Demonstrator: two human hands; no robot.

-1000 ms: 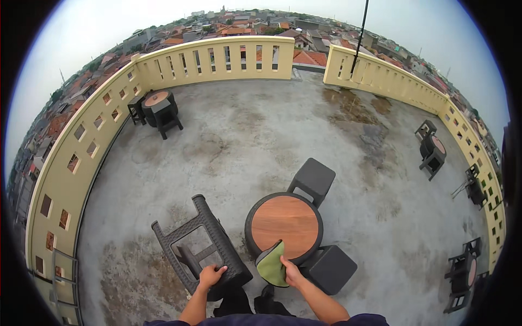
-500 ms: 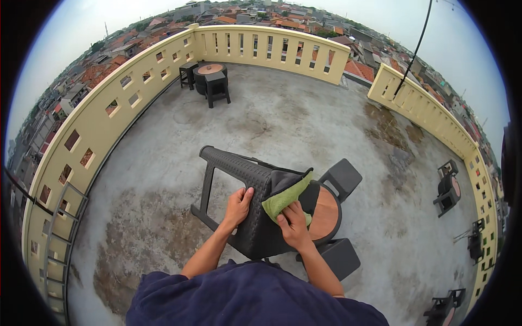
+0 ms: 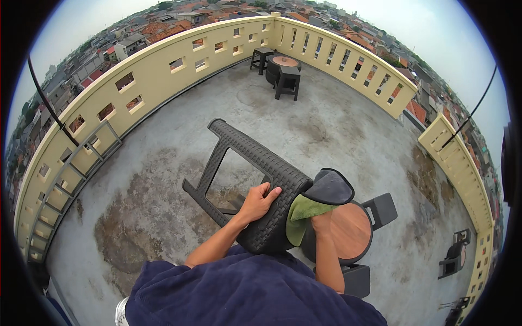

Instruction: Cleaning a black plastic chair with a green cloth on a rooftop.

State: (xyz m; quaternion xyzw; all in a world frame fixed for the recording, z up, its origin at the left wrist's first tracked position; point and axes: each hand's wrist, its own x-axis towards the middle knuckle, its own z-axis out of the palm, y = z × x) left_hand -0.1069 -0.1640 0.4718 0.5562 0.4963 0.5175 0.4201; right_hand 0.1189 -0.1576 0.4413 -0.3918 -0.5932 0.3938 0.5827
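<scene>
Left grip (image 3: 260, 202) — stool (image 3: 255, 179) tilted, legs leftward

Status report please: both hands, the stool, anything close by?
Left hand grips lifted dark wicker stool. Right hand under green cloth against stool. Round wooden table just beneath.

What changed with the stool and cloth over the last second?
The dark woven stool came up off the floor beside the round table; it is now lifted and tipped, legs pointing away. The left hand went from its seat to gripping the seat edge. The right hand kept the green cloth, moving it from the tabletop onto the stool's seat. The table and its other stools stayed put.
</scene>
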